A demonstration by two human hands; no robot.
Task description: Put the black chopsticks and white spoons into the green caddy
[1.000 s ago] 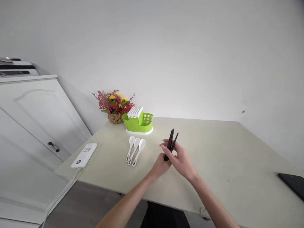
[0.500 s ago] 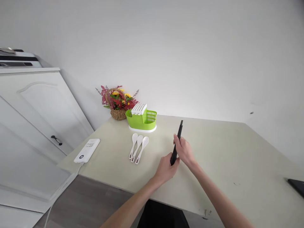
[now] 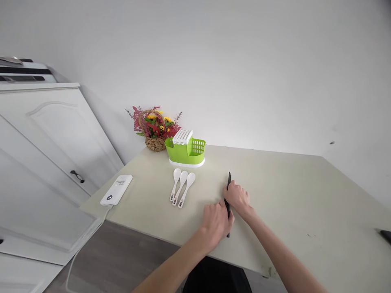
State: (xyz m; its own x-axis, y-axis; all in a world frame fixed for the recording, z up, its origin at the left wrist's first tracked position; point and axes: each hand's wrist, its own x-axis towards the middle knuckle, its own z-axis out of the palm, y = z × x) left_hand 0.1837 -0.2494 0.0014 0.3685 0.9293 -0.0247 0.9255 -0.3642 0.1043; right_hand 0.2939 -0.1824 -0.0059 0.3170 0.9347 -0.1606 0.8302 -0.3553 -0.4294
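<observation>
A bundle of black chopsticks lies low at the table surface, pointing away from me, partly covered by both hands. My left hand is closed around its near part, and a short end sticks out below the thumb. Farther up, my right hand grips the bundle from the right side, leaving the far tips bare. To the left, three white spoons lie side by side, bowls pointing away. Behind them stands a green utensil holder with a white slotted top and white base.
A wicker basket of artificial flowers stands beside the holder against the wall. At the table's left edge lies a white power bank with a cable hanging down. A white cabinet is at left, a dark object at far right.
Both hands have lowered the chopsticks toward the tabletop and nearer to me. The bundle was tilted up before and its near end was inside my left hand. The view has shifted slightly.
</observation>
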